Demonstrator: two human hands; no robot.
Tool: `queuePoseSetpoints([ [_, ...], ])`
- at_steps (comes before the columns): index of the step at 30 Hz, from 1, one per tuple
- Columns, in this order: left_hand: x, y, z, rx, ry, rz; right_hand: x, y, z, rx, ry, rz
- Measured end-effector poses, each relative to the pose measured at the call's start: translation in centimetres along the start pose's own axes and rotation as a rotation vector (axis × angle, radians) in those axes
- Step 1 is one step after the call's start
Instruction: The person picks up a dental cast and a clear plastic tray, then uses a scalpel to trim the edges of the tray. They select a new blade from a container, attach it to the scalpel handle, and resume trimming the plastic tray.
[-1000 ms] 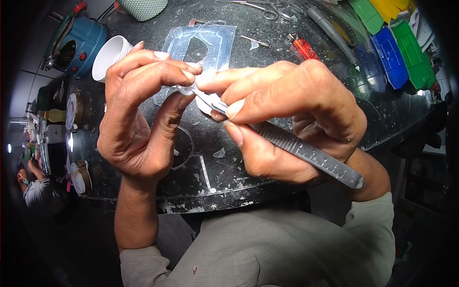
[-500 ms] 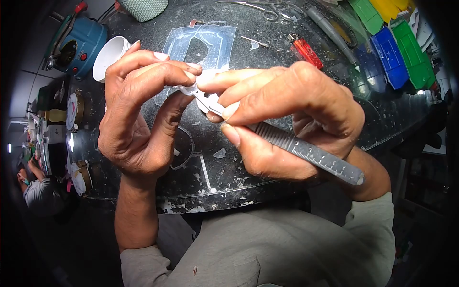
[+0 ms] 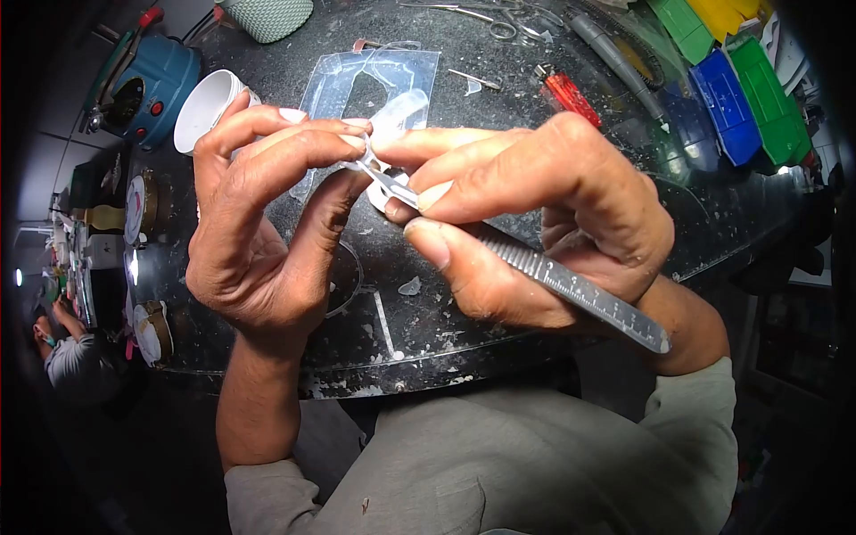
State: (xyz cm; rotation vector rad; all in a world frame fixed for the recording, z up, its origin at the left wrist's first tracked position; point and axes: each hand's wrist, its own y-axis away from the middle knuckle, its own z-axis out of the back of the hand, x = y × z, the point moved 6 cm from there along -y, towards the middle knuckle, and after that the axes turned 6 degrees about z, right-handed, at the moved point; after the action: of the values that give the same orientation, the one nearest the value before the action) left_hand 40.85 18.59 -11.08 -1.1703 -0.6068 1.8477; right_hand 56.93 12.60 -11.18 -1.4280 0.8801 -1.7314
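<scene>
My right hand (image 3: 535, 214) pinches a grey scalpel handle with ruler marks (image 3: 580, 290), its front end pointing up and left. Between the fingertips of both hands is a small clear plastic piece (image 3: 401, 111). My left hand (image 3: 276, 205) pinches its left edge with thumb and fingers, close to the scalpel's tip. The blade and the plastic overlap, so their exact contact is hard to tell. Behind them a clear plastic sheet with a cut-out opening (image 3: 415, 71) lies on the black speckled table (image 3: 490, 71).
A white cup (image 3: 203, 111) and a blue machine (image 3: 165, 80) stand at the left. Scissors (image 3: 503, 31), a red lighter (image 3: 571, 96), a grey handpiece (image 3: 615, 58) and coloured bins (image 3: 727, 107) lie beyond my hands. A co-worker (image 3: 76, 352) is at far left.
The clear piece has tilted and shows more upright between my hands. The scalpel handle's rear end has shifted slightly down and left. My left hand has moved a little to the right.
</scene>
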Motion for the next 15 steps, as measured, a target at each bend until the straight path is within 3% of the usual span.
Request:
queuePoseSetpoints([
  [15, 0.20, 0.25, 0.14, -0.059, 0.055, 0.032, 0.24, 0.11, -0.08, 0.015, 0.023, -0.008],
])
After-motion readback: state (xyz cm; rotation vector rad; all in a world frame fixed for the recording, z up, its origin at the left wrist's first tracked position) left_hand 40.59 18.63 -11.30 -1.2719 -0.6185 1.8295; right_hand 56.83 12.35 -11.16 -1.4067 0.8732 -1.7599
